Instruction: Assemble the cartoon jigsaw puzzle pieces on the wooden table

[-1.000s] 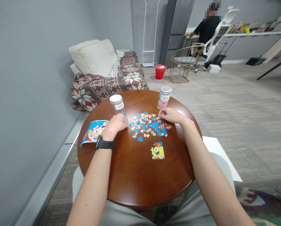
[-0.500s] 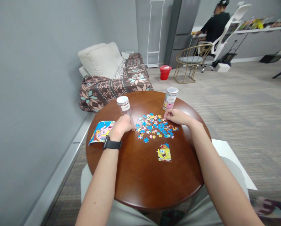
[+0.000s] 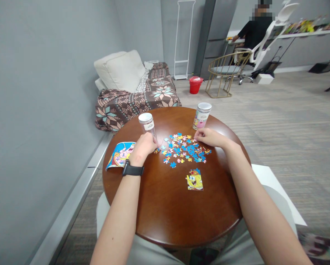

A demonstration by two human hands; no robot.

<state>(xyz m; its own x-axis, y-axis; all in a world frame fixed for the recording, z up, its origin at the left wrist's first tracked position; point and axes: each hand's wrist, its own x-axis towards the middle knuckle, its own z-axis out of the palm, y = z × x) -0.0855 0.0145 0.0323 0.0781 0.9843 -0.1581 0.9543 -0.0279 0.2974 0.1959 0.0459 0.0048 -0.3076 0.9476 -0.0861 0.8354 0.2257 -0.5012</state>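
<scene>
A spread of loose jigsaw puzzle pieces (image 3: 181,149), mostly blue, pink and yellow, lies mid-table. My left hand (image 3: 145,144) is at its left edge, fingers curled down beside a few pieces (image 3: 157,150) and in front of a clear jar (image 3: 150,127). Its fingertips are partly hidden. On the far right edge of the pile, my right hand (image 3: 209,137) has its fingers pinched together; anything between them is too small to make out. Closer to me is a joined yellow cartoon-face section (image 3: 195,180). A curled picture sheet (image 3: 120,154) lies left of my left wrist.
A printed jar (image 3: 202,117) with a silver lid stands behind my right hand on the round brown table (image 3: 170,213). Beyond are a covered sofa (image 3: 154,88), a red bin (image 3: 195,85) and a gold-framed chair (image 3: 225,71). A person in black (image 3: 257,33) sits farther back.
My left hand has lifted slightly off the table, uncovering a few pieces by its fingertips. The right hand stays at the pile's edge. The whole view has shifted slightly.
</scene>
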